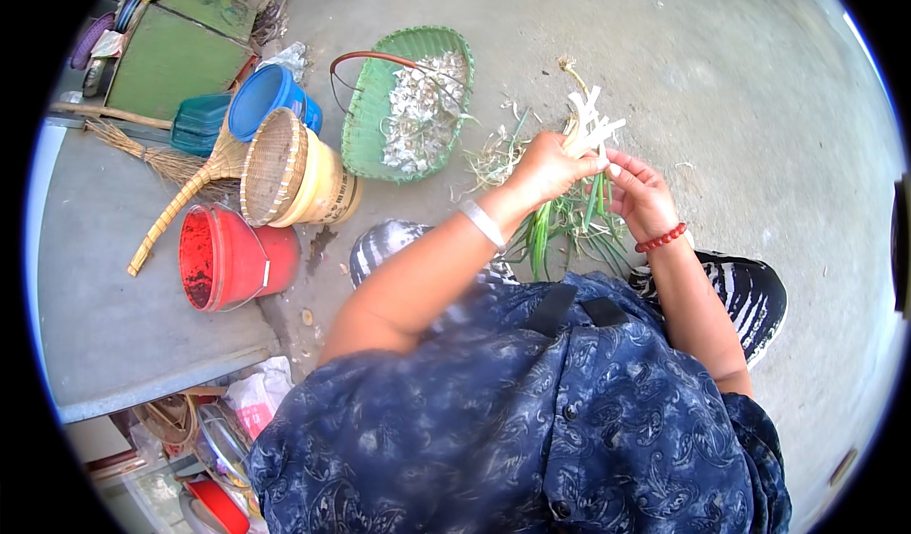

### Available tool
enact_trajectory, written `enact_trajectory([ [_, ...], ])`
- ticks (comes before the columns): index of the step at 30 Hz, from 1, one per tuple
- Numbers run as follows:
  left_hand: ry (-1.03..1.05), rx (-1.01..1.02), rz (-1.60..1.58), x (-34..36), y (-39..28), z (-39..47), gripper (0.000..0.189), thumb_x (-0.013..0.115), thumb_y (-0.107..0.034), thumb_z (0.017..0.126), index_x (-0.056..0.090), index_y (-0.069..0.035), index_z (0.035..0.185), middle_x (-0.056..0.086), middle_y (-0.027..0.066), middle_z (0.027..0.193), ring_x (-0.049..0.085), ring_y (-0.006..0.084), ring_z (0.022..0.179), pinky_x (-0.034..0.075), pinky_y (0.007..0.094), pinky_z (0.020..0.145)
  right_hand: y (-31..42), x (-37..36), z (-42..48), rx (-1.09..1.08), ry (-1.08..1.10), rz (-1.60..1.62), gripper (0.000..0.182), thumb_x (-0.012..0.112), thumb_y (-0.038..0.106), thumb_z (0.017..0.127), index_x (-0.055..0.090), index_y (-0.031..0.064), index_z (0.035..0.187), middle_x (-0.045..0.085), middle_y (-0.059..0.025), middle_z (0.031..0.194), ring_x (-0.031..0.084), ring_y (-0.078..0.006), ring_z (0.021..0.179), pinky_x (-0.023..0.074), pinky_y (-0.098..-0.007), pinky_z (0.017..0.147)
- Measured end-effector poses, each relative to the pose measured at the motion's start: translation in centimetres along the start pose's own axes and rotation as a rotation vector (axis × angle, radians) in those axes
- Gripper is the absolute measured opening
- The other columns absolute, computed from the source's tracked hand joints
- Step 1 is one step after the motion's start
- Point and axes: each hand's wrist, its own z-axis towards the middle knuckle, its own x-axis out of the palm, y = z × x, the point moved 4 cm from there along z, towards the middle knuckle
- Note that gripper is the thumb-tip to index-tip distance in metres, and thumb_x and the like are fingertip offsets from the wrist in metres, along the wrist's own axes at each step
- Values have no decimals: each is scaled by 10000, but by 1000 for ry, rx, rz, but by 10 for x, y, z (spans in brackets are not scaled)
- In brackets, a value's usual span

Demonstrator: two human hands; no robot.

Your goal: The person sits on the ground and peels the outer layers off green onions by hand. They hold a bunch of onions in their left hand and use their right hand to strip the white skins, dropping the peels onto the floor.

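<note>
My left hand (551,166) grips a bunch of green onions (592,125), the white stem ends pointing away from me and green leaves hanging below the fist. My right hand (643,196), with a red bead bracelet at the wrist, has thumb and forefinger at the stems just beside the left thumb; whether it pinches one is hard to tell. Under both hands more green onion leaves (542,239) lie on the floor. A heap of roots and dry skins (502,160) is left of them, and one stalk with roots (571,71) lies beyond the bunch.
A green woven basket (361,135) with a brown handle holds pale papery peelings (420,114). Further left are a blue bucket (309,111), a cream bucket (331,185) with a wicker basket (274,168) at its mouth, a red bucket (274,256) and a straw broom (174,210). Concrete floor (783,143) extends right.
</note>
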Motion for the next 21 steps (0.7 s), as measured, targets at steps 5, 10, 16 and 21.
enact_trajectory([
  [5,34,105,127,-3,13,7,206,673,-189,693,629,-14,792,619,56,691,576,124,614,451,263,561,-3,-4,2,-2,-16,-236,272,619,86,755,550,-9,1001,617,-55,812,573,-88,615,399,-164,481],
  [10,10,211,309,-8,12,9,233,644,-191,687,630,-32,858,618,118,690,605,192,627,464,296,588,7,1,-1,-26,-81,-439,253,617,80,757,562,-14,985,615,-42,726,563,-74,588,358,-152,465],
  [16,-126,432,549,-11,-20,-4,196,602,-166,689,630,-63,853,607,135,698,597,267,634,466,328,581,7,-1,-5,-1,-56,-416,218,595,83,775,572,-8,972,616,-40,716,569,-72,587,354,-152,466],
  [21,-209,297,442,-34,-13,10,220,605,-162,715,603,-13,877,606,95,694,561,157,618,436,291,569,5,1,-7,29,-29,-371,181,543,93,810,576,-6,958,615,-50,723,576,-89,595,367,-157,474],
])
